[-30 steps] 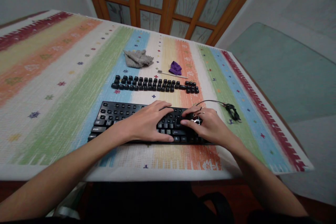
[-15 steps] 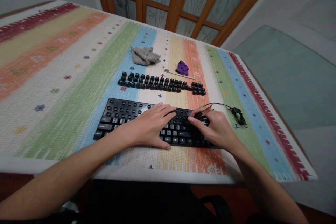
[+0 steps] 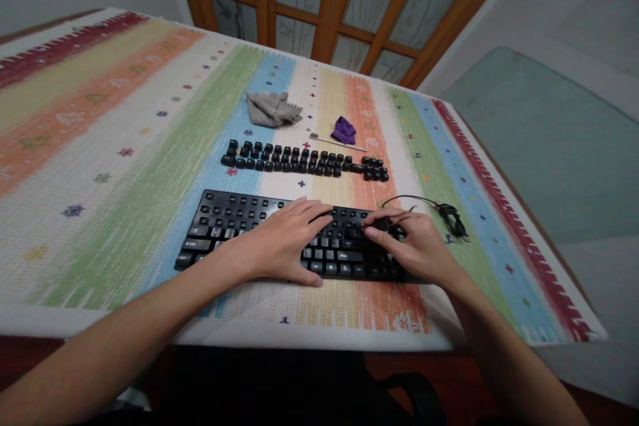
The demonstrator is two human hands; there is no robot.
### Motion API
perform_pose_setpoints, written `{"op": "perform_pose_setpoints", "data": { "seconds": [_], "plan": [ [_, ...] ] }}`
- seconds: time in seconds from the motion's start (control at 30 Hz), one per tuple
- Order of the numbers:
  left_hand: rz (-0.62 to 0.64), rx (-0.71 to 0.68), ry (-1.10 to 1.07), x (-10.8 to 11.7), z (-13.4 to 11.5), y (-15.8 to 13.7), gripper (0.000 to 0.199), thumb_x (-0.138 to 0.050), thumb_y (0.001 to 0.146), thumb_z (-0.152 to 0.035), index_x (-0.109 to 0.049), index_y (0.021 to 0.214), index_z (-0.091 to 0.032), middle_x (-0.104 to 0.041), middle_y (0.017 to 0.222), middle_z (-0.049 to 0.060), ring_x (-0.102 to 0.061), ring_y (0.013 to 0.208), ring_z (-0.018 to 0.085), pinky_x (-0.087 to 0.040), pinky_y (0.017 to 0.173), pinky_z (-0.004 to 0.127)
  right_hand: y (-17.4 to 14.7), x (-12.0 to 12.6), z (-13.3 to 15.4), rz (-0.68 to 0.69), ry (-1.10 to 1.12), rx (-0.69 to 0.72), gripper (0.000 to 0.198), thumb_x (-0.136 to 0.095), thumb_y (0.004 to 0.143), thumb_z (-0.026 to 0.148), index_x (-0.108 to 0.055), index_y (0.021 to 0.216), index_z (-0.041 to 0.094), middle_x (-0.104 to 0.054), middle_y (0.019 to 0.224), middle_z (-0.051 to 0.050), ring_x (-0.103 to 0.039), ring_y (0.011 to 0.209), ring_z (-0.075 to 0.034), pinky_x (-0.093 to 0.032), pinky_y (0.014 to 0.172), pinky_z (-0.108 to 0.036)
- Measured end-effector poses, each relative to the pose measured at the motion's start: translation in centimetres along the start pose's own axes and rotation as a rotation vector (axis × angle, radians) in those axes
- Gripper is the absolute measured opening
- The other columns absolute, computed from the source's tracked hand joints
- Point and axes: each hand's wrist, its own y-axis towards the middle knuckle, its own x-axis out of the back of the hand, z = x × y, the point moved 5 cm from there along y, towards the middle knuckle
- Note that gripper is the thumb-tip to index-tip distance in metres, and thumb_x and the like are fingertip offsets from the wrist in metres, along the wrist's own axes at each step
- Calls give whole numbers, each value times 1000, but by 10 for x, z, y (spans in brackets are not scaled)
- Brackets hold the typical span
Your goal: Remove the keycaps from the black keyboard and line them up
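A black keyboard (image 3: 200, 243) lies near the table's front edge, its upper rows showing bare key posts and its lower rows still capped. My left hand (image 3: 287, 236) rests flat across its middle, fingers stretched out and thumb spread toward the front edge. Over the keyboard's right part, my right hand (image 3: 412, 239) is closed in a pinch, thumb and forefinger together. A thin brownish tip pokes out above its fingers; the rest of what it holds is hidden. Behind the keyboard, black keycaps (image 3: 302, 161) sit in rows on the tablecloth.
Beyond the keycaps lie a grey cloth (image 3: 273, 110), a purple cloth (image 3: 344, 130) and a thin brush (image 3: 337, 142). The keyboard's coiled cable (image 3: 452, 218) rests to the right. A striped tablecloth (image 3: 120, 213) covers the table. Wooden glass-paned doors (image 3: 312, 6) stand behind it.
My right hand has shifted slightly to the right over the keyboard and tilted, still pinching. My left hand stays in place on the keyboard. The view has moved a little.
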Motion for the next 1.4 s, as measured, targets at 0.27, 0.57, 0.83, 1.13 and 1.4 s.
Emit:
{"op": "perform_pose_setpoints", "data": {
  "seconds": [0.27,0.57,0.83,1.13,1.4],
  "plan": [
    [13,18,-37,1,0,0,91,-81,66,-52,-47,140,-12,-41,153,22,-38,141,38,-29,118,56,27,-3,6,149,74,-35,20,-61,93,34,-70,85,19,-76,85,-6,-70,76,-20,-54,72,-32],
    [33,17,-21,-1,1,-1,92,-81,67,-52,-47,140,-10,-38,155,23,-36,143,38,-25,121,54,41,13,-28,88,321,-259,34,-63,89,51,-63,84,18,-73,71,-5,-69,62,-18,-56,60,-30],
    [-90,82,-218,16,0,8,68,-69,83,-59,-53,133,-17,-58,137,16,-53,128,30,-41,111,48,35,12,-11,85,442,-87,34,-63,92,50,-65,92,17,-70,86,-6,-67,75,-15,-55,68,-29],
    [-287,312,-892,19,1,27,35,-72,85,-35,-62,112,-15,-72,108,9,-70,100,21,-55,95,41,25,17,6,-65,541,174,13,-66,93,33,-70,102,24,-74,98,-5,-69,96,-20,-54,87,-39],
    [-273,330,-1010,16,-1,33,30,-76,81,-35,-68,104,-15,-75,103,8,-71,93,20,-57,91,39,17,12,10,-172,600,261,13,-70,91,27,-72,103,26,-76,93,-4,-71,91,-19,-56,82,-37]
  ]
}}
